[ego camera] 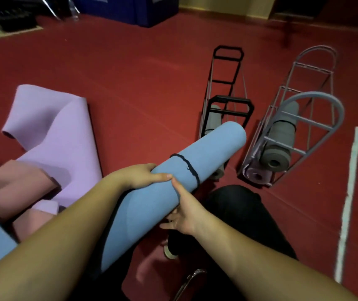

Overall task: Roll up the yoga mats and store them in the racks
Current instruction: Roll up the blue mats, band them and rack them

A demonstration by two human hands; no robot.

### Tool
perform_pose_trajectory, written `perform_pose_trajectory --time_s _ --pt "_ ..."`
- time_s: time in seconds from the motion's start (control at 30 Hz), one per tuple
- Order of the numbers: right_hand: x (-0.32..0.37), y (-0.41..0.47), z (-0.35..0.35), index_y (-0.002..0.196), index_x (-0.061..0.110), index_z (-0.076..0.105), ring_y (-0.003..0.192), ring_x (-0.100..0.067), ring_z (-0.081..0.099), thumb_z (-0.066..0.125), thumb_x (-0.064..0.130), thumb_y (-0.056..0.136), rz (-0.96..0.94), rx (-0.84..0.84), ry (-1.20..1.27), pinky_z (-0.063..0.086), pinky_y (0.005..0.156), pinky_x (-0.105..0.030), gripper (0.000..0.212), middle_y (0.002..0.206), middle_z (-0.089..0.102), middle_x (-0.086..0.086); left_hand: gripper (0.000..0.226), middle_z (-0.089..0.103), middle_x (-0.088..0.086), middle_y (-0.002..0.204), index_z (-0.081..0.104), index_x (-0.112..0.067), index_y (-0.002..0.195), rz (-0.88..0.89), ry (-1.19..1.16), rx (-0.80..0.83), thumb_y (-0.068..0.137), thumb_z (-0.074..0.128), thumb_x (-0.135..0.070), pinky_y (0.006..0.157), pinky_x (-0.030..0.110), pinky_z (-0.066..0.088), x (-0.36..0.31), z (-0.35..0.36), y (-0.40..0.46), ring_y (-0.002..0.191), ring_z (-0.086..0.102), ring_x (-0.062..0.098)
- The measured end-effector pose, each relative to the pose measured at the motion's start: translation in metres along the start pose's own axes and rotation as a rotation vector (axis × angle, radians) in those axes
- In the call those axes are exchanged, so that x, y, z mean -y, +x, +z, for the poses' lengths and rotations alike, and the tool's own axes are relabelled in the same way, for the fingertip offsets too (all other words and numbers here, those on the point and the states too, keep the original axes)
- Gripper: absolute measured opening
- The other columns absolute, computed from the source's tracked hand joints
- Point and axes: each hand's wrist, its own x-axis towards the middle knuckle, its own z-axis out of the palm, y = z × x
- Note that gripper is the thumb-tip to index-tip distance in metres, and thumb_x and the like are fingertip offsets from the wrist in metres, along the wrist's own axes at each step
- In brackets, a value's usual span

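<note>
Red floor (130, 83) fills the view, and on the left lies a lilac mat (52, 127), only partly rolled, with pink mats (17, 187) bunched just near of it. Far right stand the two racks: the black rack (228, 88) with a grey roll low inside, and the lilac rack (308, 118) right of it, holding a grey roll (280, 140) above a lilac one.

Now the action: the blue mat (173, 181) is rolled tight, off the floor, slanting from near left up to far right. Its far end sits right in front of the black rack's lower part. A black band (186, 166) rings it near that far end.

Left hand (141, 175) grips the roll from the left side, thumb laid across the top. Right hand (184, 211) comes under from the right, thumb pressed on the roll, fingers curling beneath, partly hidden.

Key relation: both hands hold just near of the band, so the long end leads toward the racks. The axis already points at the black rack; my guess is a forward slide feeds it in, right hand being the nearer to the racks.
</note>
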Motion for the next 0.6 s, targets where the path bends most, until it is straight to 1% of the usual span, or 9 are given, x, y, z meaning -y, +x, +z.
perform_pose_trajectory --time_s 0.1,0.13,0.23,0.3,0.33,0.4,0.47,0.53,0.6 --pt "0.0 0.013 -0.006 0.135 0.019 0.052 0.115 -0.033 0.059 0.074 0.076 0.06 0.02 -0.07 0.033 0.045 0.098 -0.057 0.097 0.126 0.063 -0.009 0.099 0.064 -0.007 0.128 0.056 -0.026 0.135 0.003 -0.05 0.052 0.061 0.055 -0.093 0.101 0.035 0.047 0.005 0.012 0.017 0.109 0.063 0.012" --pt "-0.002 0.018 -0.008 0.134 0.018 0.052 0.112 -0.034 0.061 0.076 0.075 0.058 0.032 -0.098 0.045 0.045 0.099 -0.058 0.098 0.123 0.066 -0.01 0.096 0.064 -0.007 0.127 0.057 -0.025 0.134 -0.003 -0.068 0.071 0.064 0.056 -0.09 0.099 0.034 0.048 0.008 0.017 0.023 0.107 0.063 0.012" --pt "-0.006 0.041 -0.016 0.132 0.02 0.05 0.101 -0.039 0.065 0.088 0.07 0.033 0.093 -0.205 0.094 0.048 0.089 -0.065 0.117 0.118 0.065 -0.014 0.1 0.068 -0.006 0.124 0.059 -0.026 0.132 -0.031 -0.123 0.143 0.058 0.058 -0.093 0.099 0.036 0.05 0.016 0.032 0.041 0.104 0.066 0.01" --pt "-0.007 0.063 -0.024 0.131 0.017 0.047 0.097 -0.043 0.065 0.091 0.067 0.021 0.151 -0.256 0.105 0.049 0.084 -0.067 0.128 0.115 0.063 -0.018 0.101 0.068 -0.006 0.122 0.06 -0.026 0.132 -0.052 -0.145 0.158 0.057 0.059 -0.093 0.099 0.038 0.051 0.019 0.041 0.054 0.103 0.067 0.011" --pt "-0.004 0.066 -0.025 0.13 0.013 0.046 0.096 -0.044 0.064 0.091 0.066 0.023 0.171 -0.276 0.108 0.05 0.083 -0.066 0.128 0.114 0.062 -0.02 0.099 0.068 -0.005 0.122 0.06 -0.025 0.132 -0.061 -0.151 0.16 0.059 0.059 -0.092 0.099 0.037 0.051 0.02 0.045 0.059 0.104 0.067 0.012" --pt "0.003 0.077 -0.032 0.127 0.009 0.047 0.095 -0.044 0.064 0.091 0.063 0.039 0.181 -0.295 0.162 0.051 0.085 -0.064 0.113 0.112 0.062 -0.021 0.094 0.068 -0.003 0.123 0.06 -0.024 0.132 -0.089 -0.154 0.16 0.063 0.059 -0.089 0.098 0.037 0.051 0.02 0.051 0.075 0.104 0.066 0.014" --pt "0.01 0.087 -0.042 0.125 0.005 0.048 0.097 -0.041 0.064 0.088 0.062 0.053 0.212 -0.286 0.177 0.052 0.089 -0.06 0.1 0.11 0.062 -0.021 0.098 0.069 -0.003 0.121 0.061 -0.024 0.13 -0.121 -0.165 0.142 0.059 0.059 -0.091 0.097 0.038 0.052 0.02 0.058 0.089 0.102 0.067 0.015" --pt "0.017 0.098 -0.053 0.126 0.002 0.046 0.099 -0.042 0.062 0.083 0.066 0.058 0.251 -0.278 0.117 0.052 0.09 -0.058 0.1 0.113 0.06 -0.022 0.098 0.07 -0.002 0.118 0.062 -0.024 0.128 -0.144 -0.201 0.126 0.057 0.061 -0.091 0.094 0.038 0.053 0.019 0.063 0.099 0.099 0.068 0.015" --pt "0.026 0.109 -0.063 0.127 0.001 0.046 0.098 -0.042 0.062 0.079 0.071 0.058 0.269 -0.289 0.053 0.054 0.087 -0.055 0.104 0.112 0.06 -0.022 0.09 0.071 -0.003 0.113 0.063 -0.023 0.126 -0.161 -0.253 0.11 0.062 0.064 -0.086 0.091 0.037 0.055 0.018 0.071 0.11 0.096 0.07 0.015"
